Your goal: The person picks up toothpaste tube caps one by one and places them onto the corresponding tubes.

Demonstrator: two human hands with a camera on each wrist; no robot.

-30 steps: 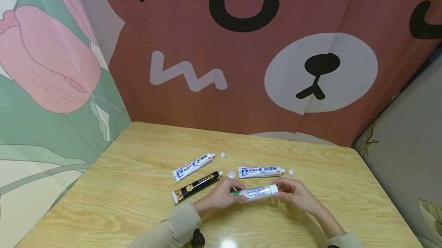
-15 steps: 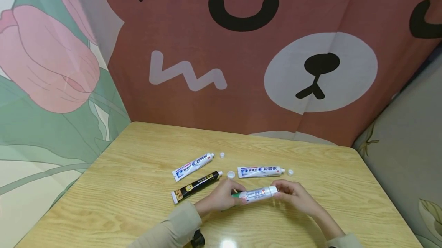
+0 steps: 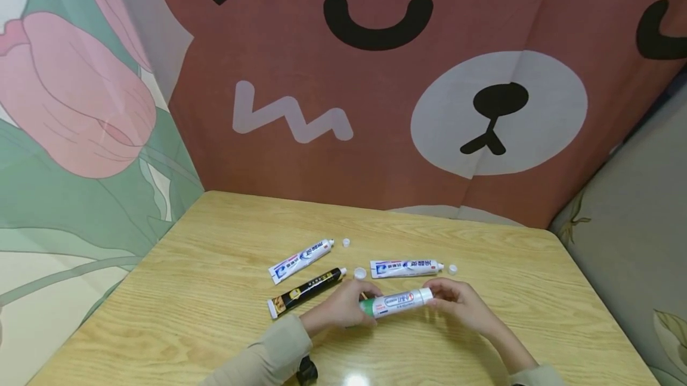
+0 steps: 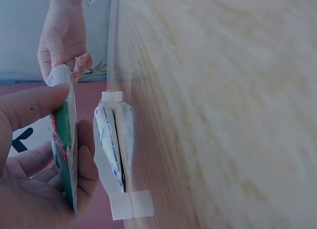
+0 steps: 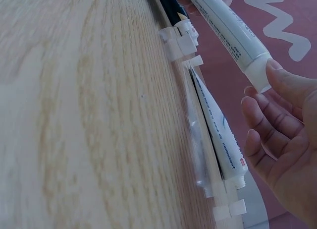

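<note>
A white toothpaste tube with a green tail [image 3: 397, 302] is held just above the table, level across both hands. My left hand [image 3: 349, 304] grips its tail end, thumb on one face and fingers behind, as the left wrist view shows. At the other end, my right hand [image 3: 463, 307] pinches the tube's white cap [image 5: 258, 74] between thumb and fingers. The cap sits on the tube. Behind the hands lies a white-and-blue toothpaste tube [image 3: 405, 268], uncapped, with a small white cap [image 3: 453, 269] beside its nozzle.
To the left, a black toothpaste tube [image 3: 307, 293] lies uncapped near a wider white cap [image 3: 360, 273]. Farther back is another white-and-blue tube [image 3: 300, 261] with its small cap [image 3: 346, 243]. A wooden table [image 3: 214, 243] carries everything, backed by a printed bear cloth [image 3: 376, 153].
The held tube has turned slightly about its length, and more of its green tail shows. My left thumb has shifted back along it. The right hand has barely moved.
</note>
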